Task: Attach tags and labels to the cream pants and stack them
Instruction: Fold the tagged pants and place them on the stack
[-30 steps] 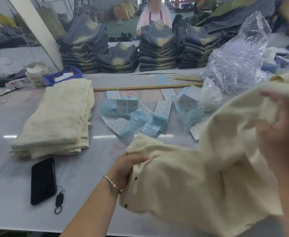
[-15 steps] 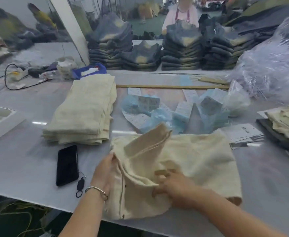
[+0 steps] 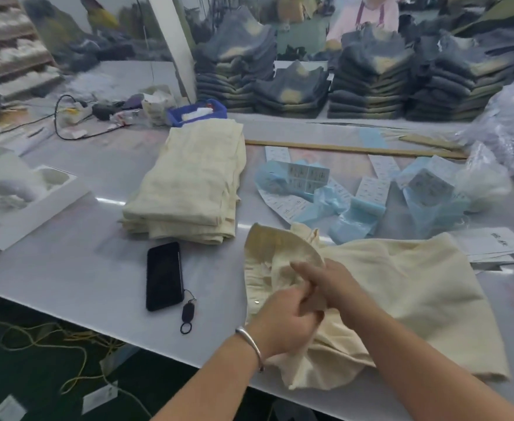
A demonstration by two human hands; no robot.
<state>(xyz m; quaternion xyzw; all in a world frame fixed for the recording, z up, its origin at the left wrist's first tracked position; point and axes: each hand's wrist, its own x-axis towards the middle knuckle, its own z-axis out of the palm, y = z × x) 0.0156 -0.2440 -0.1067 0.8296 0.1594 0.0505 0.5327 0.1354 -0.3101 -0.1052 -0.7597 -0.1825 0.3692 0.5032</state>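
- I see the cream pants [image 3: 407, 299] lying on the near edge of the pale, glossy table [image 3: 67, 268], straight ahead of me; soft woven cloth, rumpled at the waistband, smoother toward the right.
- The waist end faces left, folded up into a curved flap, and the legs run off to the right, so the long axis goes roughly left to right along the table edge.
- My left hand [image 3: 283, 323], with a thin metal bangle [image 3: 251, 341] on its wrist, is curled into the bunched cloth near the waistband and grips it.
- My right hand [image 3: 325, 284] sits just above the left, fingers bent and pinching a fold of the same cloth; the two hands touch.
- A neat stack of folded cream pants [image 3: 189, 186] lies further back to the left, its long axis running away from me.
- A flat black phone [image 3: 164, 276] lies between that stack and the table edge.
- Paper labels [image 3: 307, 177] and crumpled blue plastic bags [image 3: 353, 217] are scattered behind the pants.
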